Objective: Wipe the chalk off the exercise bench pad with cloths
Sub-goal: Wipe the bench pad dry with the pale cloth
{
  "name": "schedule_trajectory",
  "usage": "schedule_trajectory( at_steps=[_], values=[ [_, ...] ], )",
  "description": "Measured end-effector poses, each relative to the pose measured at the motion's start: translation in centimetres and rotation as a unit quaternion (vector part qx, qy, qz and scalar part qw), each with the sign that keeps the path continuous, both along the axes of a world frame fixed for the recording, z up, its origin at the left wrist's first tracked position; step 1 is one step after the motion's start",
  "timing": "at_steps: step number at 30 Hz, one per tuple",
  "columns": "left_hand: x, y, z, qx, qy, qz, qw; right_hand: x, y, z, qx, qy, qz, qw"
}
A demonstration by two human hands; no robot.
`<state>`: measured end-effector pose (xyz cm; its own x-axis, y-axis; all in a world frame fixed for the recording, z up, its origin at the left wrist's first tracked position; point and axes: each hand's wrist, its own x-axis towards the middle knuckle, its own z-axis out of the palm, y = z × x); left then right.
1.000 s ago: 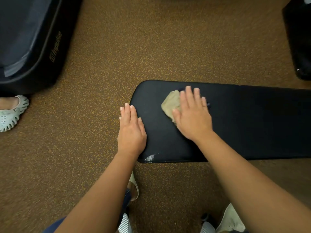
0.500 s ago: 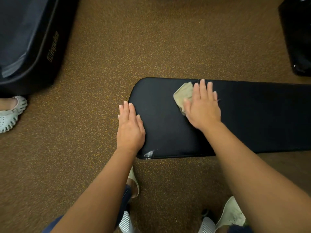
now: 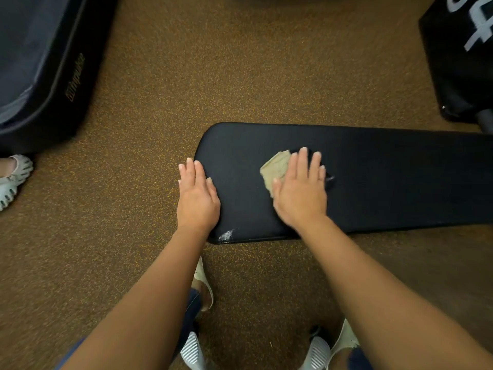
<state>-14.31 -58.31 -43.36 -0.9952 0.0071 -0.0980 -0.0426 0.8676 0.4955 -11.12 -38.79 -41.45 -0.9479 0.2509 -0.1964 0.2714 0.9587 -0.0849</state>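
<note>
Head view, looking down. Black bench pad surface (image 3: 400,177) lies across the frame from its rounded end at centre out to the right edge, over a brown speckled floor (image 3: 240,62). Right hand (image 3: 300,193) is flat, palm down, fingers straight and slightly fanned, pressing a tan cloth (image 3: 276,166) onto the surface near the rounded end; the cloth shows crumpled beyond the thumb side, the rest hidden under the palm. A darker fold sits under the fingertips; cannot tell what it is. Left hand (image 3: 198,200) is flat and holds nothing, fingers straight and together, resting on the rounded end's edge. The hands are apart. White chalk smear (image 3: 226,235) sits on the near corner of the surface, just beside the left wrist, well apart from the cloth. Black machine housing (image 3: 40,76) at upper left; another person's white perforated shoe (image 3: 13,177) at left edge.
</note>
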Motion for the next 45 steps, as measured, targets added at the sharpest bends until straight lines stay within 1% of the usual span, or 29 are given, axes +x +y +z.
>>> schedule_trajectory(
  at_steps=[3,4,5,6,8,9,10,11,12,15,16,17,19,21,22,23,26,27,28,30,32,33,34,36,38,39,41,43,45],
  values=[
    [0.2,0.0,0.1,0.004,-0.004,0.003,1.000,3.6,-2.3,-0.2,-0.006,0.010,0.104,0.994],
    [0.3,0.0,0.2,0.005,-0.005,0.004,1.000,5.0,-1.8,-0.1,-0.006,0.004,0.135,0.991],
    [0.4,0.0,0.2,0.008,-0.006,0.003,1.000,5.7,-0.7,-0.2,-0.006,-0.002,0.143,0.990],
    [0.4,-0.1,0.2,0.012,-0.005,0.003,1.000,5.9,0.4,-0.2,-0.003,-0.005,0.124,0.992],
    [0.4,-0.1,0.2,0.024,-0.002,0.004,1.000,4.9,1.8,-0.3,-0.001,0.008,0.032,0.999],
    [0.4,-0.1,0.2,0.028,-0.002,0.005,1.000,4.2,1.6,-0.3,-0.003,0.012,-0.014,1.000],
    [0.4,-0.1,0.1,0.032,-0.001,0.008,0.999,3.5,0.5,-0.2,-0.005,0.014,-0.039,0.999],
    [0.3,-0.2,0.1,0.034,-0.001,0.009,0.999,3.3,-1.0,-0.2,-0.008,0.019,-0.036,0.999],
    [0.3,-0.2,0.1,0.035,-0.001,0.010,0.999,3.6,-2.7,-0.4,-0.013,0.023,-0.006,1.000],
    [0.2,-0.3,0.2,0.030,-0.005,0.006,1.000,6.2,-4.0,-0.8,-0.002,0.012,0.139,0.990],
    [0.2,-0.3,0.2,0.029,-0.006,0.003,1.000,6.8,-2.9,-0.7,0.002,0.005,0.156,0.988],
    [0.2,-0.3,0.3,0.029,-0.007,0.002,1.000,6.8,-1.8,-0.8,0.004,0.005,0.143,0.990],
    [0.2,-0.4,0.4,0.031,-0.010,0.004,0.999,5.8,-0.6,-0.8,0.008,0.025,0.061,0.998],
    [0.3,-0.4,0.3,0.034,-0.012,0.006,0.999,4.7,-2.1,-0.6,0.001,0.024,-0.003,1.000],
    [0.3,-0.3,0.3,0.035,-0.010,0.006,0.999,4.6,-3.6,-0.6,-0.003,0.028,-0.004,1.000],
    [0.4,-0.3,0.4,0.033,-0.008,0.003,0.999,5.0,-5.0,-0.6,-0.008,0.036,0.018,0.999],
    [0.4,-0.3,0.5,0.025,0.001,-0.008,1.000,7.3,-4.6,-1.1,0.005,0.027,0.146,0.989],
    [0.4,-0.4,0.6,0.024,0.002,-0.013,1.000,7.8,-3.4,-1.2,0.011,0.027,0.166,0.986],
    [0.5,-0.4,0.5,0.025,0.005,-0.015,1.000,7.9,-2.3,-1.3,0.012,0.034,0.158,0.987],
    [0.6,-0.5,0.5,0.029,0.007,-0.014,0.999,7.3,-1.6,-1.2,0.013,0.042,0.092,0.995],
    [0.7,-0.5,0.3,0.035,0.012,-0.012,0.999,6.3,-3.8,-0.9,0.006,0.036,0.022,0.999],
    [0.8,-0.5,0.3,0.036,0.014,-0.012,0.999,6.0,-5.4,-0.8,-0.001,0.034,0.012,0.999],
    [0.9,-0.5,0.3,0.038,0.014,-0.012,0.999,6.0,-6.8,-0.8,-0.008,0.031,0.022,0.999],
    [1.1,-0.7,0.2,0.043,0.014,-0.014,0.999,6.7,-7.7,-0.9,-0.003,0.022,0.095,0.995],
    [1.2,-1.0,0.1,0.050,0.016,-0.023,0.998,7.4,-6.0,-1.1,0.012,0.011,0.168,0.986],
    [1.2,-1.1,0.1,0.055,0.017,-0.025,0.998,7.4,-5.1,-1.1,0.011,0.010,0.175,0.984],
    [1.1,-1.3,0.0,0.060,0.022,-0.026,0.998,6.7,-4.7,-0.9,0.003,0.017,0.122,0.992],
    [1.0,-1.3,-0.1,0.062,0.024,-0.028,0.997,5.9,-6.7,-0.6,-0.012,0.014,0.056,0.998],
    [1.1,-1.3,-0.1,0.062,0.025,-0.029,0.997,6.0,-9.2,-0.5,-0.022,0.013,0.060,0.998]
  ],
)
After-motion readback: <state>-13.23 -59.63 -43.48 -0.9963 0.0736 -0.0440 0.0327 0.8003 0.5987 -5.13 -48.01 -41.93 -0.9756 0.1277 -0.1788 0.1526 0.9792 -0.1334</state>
